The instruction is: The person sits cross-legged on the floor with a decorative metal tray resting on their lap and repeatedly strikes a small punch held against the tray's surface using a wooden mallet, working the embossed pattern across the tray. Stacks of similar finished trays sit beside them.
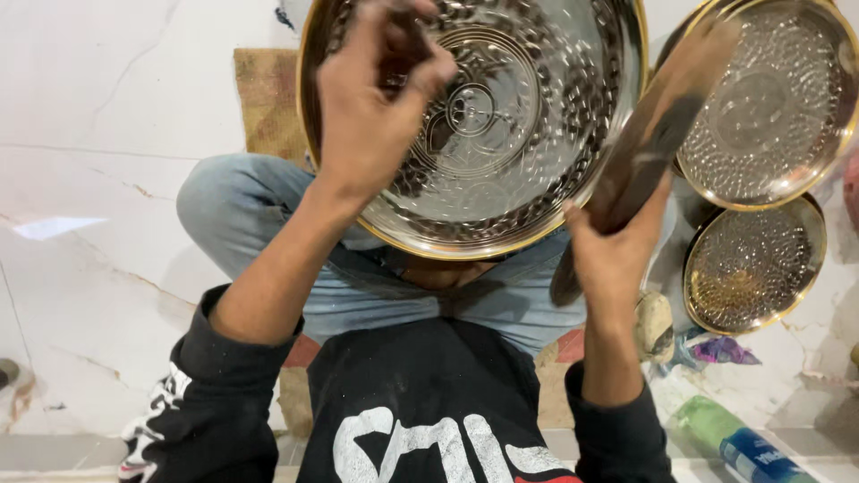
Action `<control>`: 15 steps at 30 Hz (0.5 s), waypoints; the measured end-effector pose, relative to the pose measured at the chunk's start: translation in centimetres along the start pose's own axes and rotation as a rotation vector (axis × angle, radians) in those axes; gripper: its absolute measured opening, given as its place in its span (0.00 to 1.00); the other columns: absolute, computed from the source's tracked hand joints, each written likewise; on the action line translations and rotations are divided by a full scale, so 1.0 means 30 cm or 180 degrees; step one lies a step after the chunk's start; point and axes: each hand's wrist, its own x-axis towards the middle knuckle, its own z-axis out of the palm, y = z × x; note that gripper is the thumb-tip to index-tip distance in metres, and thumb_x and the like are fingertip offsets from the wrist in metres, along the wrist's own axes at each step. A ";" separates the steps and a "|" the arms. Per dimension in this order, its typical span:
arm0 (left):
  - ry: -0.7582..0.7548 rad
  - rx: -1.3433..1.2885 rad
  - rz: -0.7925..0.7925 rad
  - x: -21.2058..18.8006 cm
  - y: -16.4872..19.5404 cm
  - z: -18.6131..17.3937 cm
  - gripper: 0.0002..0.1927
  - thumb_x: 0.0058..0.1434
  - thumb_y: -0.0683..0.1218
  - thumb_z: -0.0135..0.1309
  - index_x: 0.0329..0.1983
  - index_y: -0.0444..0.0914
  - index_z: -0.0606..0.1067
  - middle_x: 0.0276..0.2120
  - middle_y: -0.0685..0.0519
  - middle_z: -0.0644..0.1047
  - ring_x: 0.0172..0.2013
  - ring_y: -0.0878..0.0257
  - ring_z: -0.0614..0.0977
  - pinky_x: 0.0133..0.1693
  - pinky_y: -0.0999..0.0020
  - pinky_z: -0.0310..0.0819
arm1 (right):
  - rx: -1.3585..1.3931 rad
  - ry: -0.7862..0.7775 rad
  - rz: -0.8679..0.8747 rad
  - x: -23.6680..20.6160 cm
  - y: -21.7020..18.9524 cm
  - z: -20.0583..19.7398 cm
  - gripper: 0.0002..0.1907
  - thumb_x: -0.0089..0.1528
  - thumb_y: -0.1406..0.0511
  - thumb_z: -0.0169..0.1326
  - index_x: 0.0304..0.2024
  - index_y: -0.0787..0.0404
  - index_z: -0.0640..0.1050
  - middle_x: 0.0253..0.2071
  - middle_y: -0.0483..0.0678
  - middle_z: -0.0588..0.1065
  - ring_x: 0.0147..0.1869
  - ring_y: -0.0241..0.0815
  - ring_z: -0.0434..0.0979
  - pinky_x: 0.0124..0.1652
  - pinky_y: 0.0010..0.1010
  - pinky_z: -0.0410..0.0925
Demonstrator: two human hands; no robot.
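Marble floor (80, 295) is seen below. A tool (413, 40) is pinched by the left hand (376, 107) over the plate (537, 116); a mallet (649, 143) is gripped by the right hand (613, 255) at four o'clock.

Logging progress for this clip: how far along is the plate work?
Done, apparently: two patterned plates lie on the floor at right. In hand: the left hand holds a small tool against the big plate; the right hand grips a wooden mallet. How much of the plate is left cannot be told.
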 end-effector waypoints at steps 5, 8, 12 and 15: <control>-0.0865 0.0201 0.0312 0.025 -0.057 0.056 0.25 0.73 0.42 0.63 0.67 0.42 0.64 0.46 0.51 0.81 0.45 0.63 0.87 0.48 0.67 0.86 | 0.0091 -0.0563 0.0438 -0.093 -0.069 -0.018 0.46 0.57 0.69 0.69 0.74 0.62 0.60 0.59 0.55 0.74 0.62 0.48 0.74 0.61 0.38 0.68; -0.1187 0.0326 0.0680 0.073 -0.079 0.082 0.28 0.73 0.42 0.62 0.72 0.42 0.63 0.48 0.49 0.78 0.43 0.61 0.84 0.46 0.65 0.83 | -0.0431 -0.0555 0.0433 -0.048 -0.109 -0.108 0.46 0.59 0.65 0.70 0.73 0.62 0.59 0.54 0.57 0.77 0.55 0.48 0.79 0.56 0.37 0.72; -0.1457 0.0782 0.1019 0.112 -0.088 0.070 0.24 0.75 0.42 0.62 0.69 0.40 0.65 0.38 0.48 0.73 0.38 0.54 0.78 0.42 0.56 0.71 | -0.2047 -0.0519 -0.0799 0.081 -0.160 -0.266 0.47 0.61 0.63 0.72 0.77 0.64 0.62 0.46 0.62 0.78 0.44 0.57 0.81 0.43 0.43 0.74; -0.1556 0.0621 0.1063 0.124 -0.076 0.060 0.22 0.75 0.40 0.61 0.67 0.40 0.66 0.39 0.48 0.72 0.39 0.52 0.78 0.43 0.55 0.70 | -0.2578 -0.0322 -0.1007 0.161 -0.205 -0.309 0.40 0.60 0.61 0.72 0.69 0.67 0.67 0.43 0.63 0.78 0.40 0.60 0.80 0.40 0.45 0.74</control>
